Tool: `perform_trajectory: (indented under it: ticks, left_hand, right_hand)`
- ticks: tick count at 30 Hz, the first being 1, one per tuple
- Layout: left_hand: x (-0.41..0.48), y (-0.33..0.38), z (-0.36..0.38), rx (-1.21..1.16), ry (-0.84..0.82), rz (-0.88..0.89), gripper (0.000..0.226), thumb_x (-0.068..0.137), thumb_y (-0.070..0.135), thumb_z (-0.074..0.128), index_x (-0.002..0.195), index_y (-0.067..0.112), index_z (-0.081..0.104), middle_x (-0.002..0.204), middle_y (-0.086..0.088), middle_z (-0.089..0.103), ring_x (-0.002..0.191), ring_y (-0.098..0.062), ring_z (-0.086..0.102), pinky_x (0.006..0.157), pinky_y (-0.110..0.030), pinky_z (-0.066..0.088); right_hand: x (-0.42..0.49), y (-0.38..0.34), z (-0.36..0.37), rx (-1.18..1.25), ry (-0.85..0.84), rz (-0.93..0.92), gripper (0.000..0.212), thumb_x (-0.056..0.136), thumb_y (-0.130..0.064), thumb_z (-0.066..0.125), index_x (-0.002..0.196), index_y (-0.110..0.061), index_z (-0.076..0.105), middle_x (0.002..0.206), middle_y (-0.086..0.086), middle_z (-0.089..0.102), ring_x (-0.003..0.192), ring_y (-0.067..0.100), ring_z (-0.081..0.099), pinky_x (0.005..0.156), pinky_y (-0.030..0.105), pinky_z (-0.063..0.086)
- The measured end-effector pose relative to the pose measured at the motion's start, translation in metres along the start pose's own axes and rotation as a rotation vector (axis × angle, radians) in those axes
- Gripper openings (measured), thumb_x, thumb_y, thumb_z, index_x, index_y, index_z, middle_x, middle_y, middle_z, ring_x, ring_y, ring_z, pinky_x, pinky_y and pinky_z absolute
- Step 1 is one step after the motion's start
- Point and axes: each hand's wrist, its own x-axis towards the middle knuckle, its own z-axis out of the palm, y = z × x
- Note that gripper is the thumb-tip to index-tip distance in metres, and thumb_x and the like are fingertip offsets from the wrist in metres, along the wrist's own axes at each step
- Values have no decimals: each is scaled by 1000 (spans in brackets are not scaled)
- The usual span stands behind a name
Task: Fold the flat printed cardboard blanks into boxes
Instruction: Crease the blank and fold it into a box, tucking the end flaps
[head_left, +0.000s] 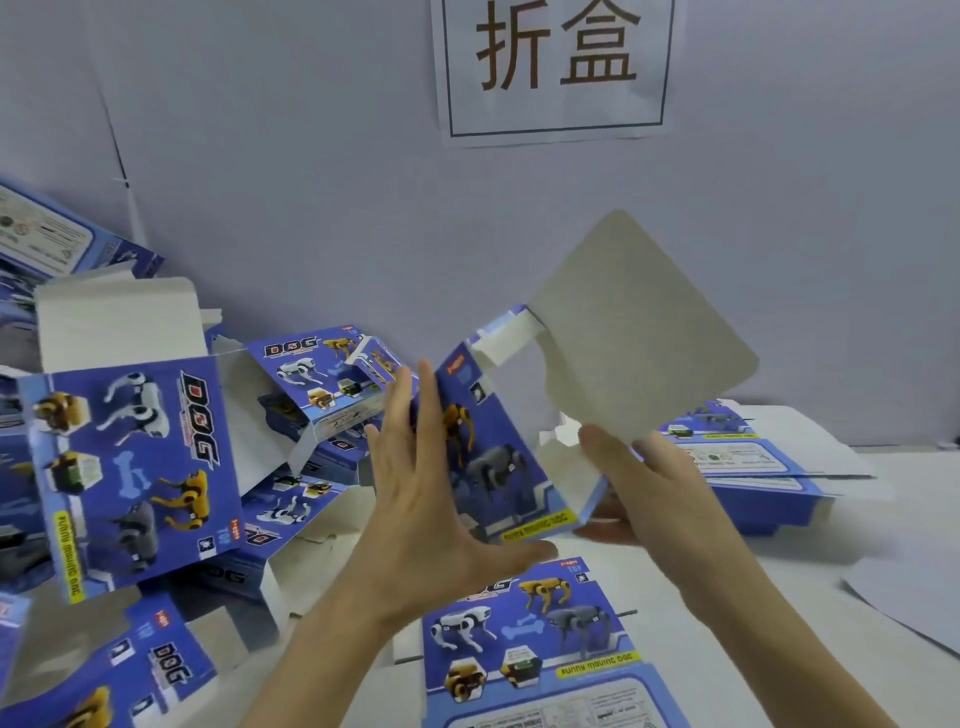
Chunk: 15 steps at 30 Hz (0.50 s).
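Observation:
A half-folded blue box (498, 457) printed with robot dogs hangs tilted above the table, its large grey lid flap (634, 332) standing up and its white side flaps open. My left hand (421, 499) lies flat with straight fingers against the box's left printed side. My right hand (644, 488) grips the box's lower right corner, thumb on top near the flap and fingers underneath. A flat printed blank (530, 644) lies on the table just below the hands.
A heap of folded and open blue boxes (135, 467) fills the left side. A stack of flat blanks (753, 467) lies at the right by the wall. A paper sign (556, 67) hangs on the grey wall. The white table (779, 582) shows at right.

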Motion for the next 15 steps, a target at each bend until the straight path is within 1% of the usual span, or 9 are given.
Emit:
perform_trajectory:
  ticks: [2,3,5,7,8,10,12,13,15]
  left_hand:
    - [1,-9,-3,26,-12,14,142,46,72,76,149,29,-11,153,25,-3,147,-5,3,119,-47,21]
    - [1,-13,-5,33,-16,31,140,48,71,77,150,26,-7,152,23,2,146,-3,9,118,-37,24]
    - [1,-20,-9,44,-24,59,135,52,70,75,152,22,-1,153,13,11,144,-5,15,109,-20,30]
    - [2,-22,-12,20,-29,91,130,55,68,73,153,19,2,155,7,14,145,-13,18,107,-21,34]
    - [2,-22,-13,-6,-24,113,130,56,67,74,153,19,2,156,8,14,145,-15,20,108,-24,35]
    - [2,-19,-15,-68,-14,157,131,57,62,78,154,16,2,157,10,15,145,-11,20,110,-20,31]
    - [0,-12,-11,-139,-15,181,130,59,56,80,154,8,4,158,10,16,146,-7,18,111,-14,25]
    - [-2,-9,-6,-171,-19,183,129,61,54,81,153,6,5,158,8,17,146,-6,18,110,-12,24]
    - [-6,-4,2,-223,-41,168,128,62,54,79,154,8,1,159,8,15,147,-7,16,110,-10,23]
  right_hand:
    - [3,-1,-7,-92,58,-102,24,85,-47,66,87,-22,66,82,2,74,79,20,72,69,32,61]
    - [3,-3,-10,-51,98,-171,23,80,-50,68,86,-28,69,83,-3,74,81,15,71,72,31,60]
    - [2,-8,-17,79,187,-367,8,76,-47,72,82,-42,72,78,-15,71,71,0,66,63,15,55]
    - [0,-12,-21,152,248,-491,4,80,-39,70,81,-40,73,74,-18,69,67,-3,61,58,10,49]
    - [3,-10,-24,234,247,-472,6,79,-35,69,83,-36,75,77,-16,71,69,-2,63,59,12,49]
    - [11,-2,-27,522,174,-278,22,73,-31,71,94,-22,73,85,-8,74,76,6,68,61,21,55]
    - [16,4,-23,707,62,41,38,69,-29,69,103,-12,69,94,4,74,83,20,70,73,34,56]
    - [15,7,-20,708,-39,187,35,66,-27,70,97,-10,72,93,8,72,80,24,68,76,36,52]
    - [12,12,-11,657,-254,373,26,51,-21,82,75,-11,76,83,10,66,71,26,61,72,34,42]
